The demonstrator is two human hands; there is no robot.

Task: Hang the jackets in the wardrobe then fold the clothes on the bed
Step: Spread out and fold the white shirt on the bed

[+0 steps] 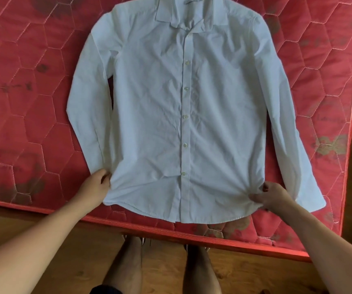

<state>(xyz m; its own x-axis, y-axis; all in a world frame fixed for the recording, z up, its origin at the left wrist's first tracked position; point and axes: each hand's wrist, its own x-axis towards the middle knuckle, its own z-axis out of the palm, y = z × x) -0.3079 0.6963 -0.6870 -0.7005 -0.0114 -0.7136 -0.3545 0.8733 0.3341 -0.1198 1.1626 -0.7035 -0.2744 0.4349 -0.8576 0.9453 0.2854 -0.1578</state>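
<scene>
White shirt (170, 102) laid flat and front-up on the red quilted bed (22, 102), seen from above. The placket is buttoned, with its row of buttons (186, 88) running down the middle. The collar (192, 13) lies at the shirt's far end, and the hem at the shirt's near end, close to the bed's near edge. One long sleeve (86, 113) lies alongside the body on the left hand's side. The other sleeve (287, 124) angles slightly outward on the right hand's side, its cuff (317, 200) ending just outside the right hand. Both hands meet the shirt at its lower corners, one at each side seam, just above the hem. The left hand (95, 185) has its fingers curled into the fabric at the side edge and grips it, and the cloth gathers slightly there. The right hand (272, 197) pinches a bunch of cloth between thumb and fingers, with creases fanning from the pinch toward the placket. The shirt's whole body thus lies between and beyond the two hands, with only the hem strip nearer the person. Below the hem, past the bed's edge, the person's bare legs (126, 268) stand on a wooden floor (11, 215).
</scene>
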